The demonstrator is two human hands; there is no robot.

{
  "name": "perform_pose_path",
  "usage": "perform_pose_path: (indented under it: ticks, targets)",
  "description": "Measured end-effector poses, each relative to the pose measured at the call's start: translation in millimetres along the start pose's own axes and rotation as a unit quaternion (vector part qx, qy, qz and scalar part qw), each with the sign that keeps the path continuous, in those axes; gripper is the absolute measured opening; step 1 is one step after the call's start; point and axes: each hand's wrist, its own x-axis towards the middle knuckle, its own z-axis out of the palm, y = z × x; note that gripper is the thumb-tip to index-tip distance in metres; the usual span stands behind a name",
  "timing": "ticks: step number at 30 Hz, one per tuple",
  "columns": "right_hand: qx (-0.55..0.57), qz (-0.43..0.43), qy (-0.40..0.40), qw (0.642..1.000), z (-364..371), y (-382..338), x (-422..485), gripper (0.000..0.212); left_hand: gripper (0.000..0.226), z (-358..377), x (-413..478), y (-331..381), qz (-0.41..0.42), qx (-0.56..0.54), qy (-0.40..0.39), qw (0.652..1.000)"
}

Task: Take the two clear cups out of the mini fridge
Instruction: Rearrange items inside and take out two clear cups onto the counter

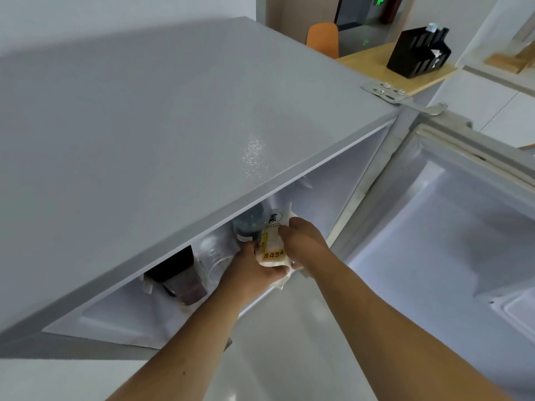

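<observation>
Left hand (256,269) and right hand (301,241) are both closed on a packaged bread bag (272,250) at the mini fridge (173,125) opening. The clear cups (214,256) sit inside, just left. I'd guess she's clearing access; next, reach them.

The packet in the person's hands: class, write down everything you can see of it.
The packet is a soft, crinkled see-through bag holding something pale, with a yellow label printed in dark characters and a white patch near its top. It sits at the open front of the mini fridge, roughly upright. The left hand cups it from below and the right hand closes a grip on its right side. Behind it stands a dark bottle; whether they touch is unclear.
</observation>
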Motion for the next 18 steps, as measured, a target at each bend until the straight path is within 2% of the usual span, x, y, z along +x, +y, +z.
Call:
perform_pose_path:
  ticks: [3, 7, 12, 15, 18]
  targets:
    - [-0.033, -0.017, 0.009, 0.999, -7, 0, 11, 0.019, 0.077, 10, 8, 2, -0.002, -0.065, -0.005, 0.998]
    - [-0.136, -0.069, 0.041, 0.987, -14, -1, 28, 0.019, 0.068, 20, 19, 7, -0.037, -0.148, 0.002, 0.988]
    - [-0.259, -0.139, 0.092, 0.951, -15, 0, 48, 0.031, 0.061, 44, 30, 17, -0.079, -0.295, 0.002, 0.952]
    - [-0.27, -0.154, 0.107, 0.944, -15, 1, 57, 0.036, 0.072, 57, 36, 21, -0.078, -0.351, 0.021, 0.933]
    - [-0.226, -0.168, 0.103, 0.954, -15, 2, 65, 0.036, 0.08, 63, 45, 20, -0.07, -0.393, 0.04, 0.916]
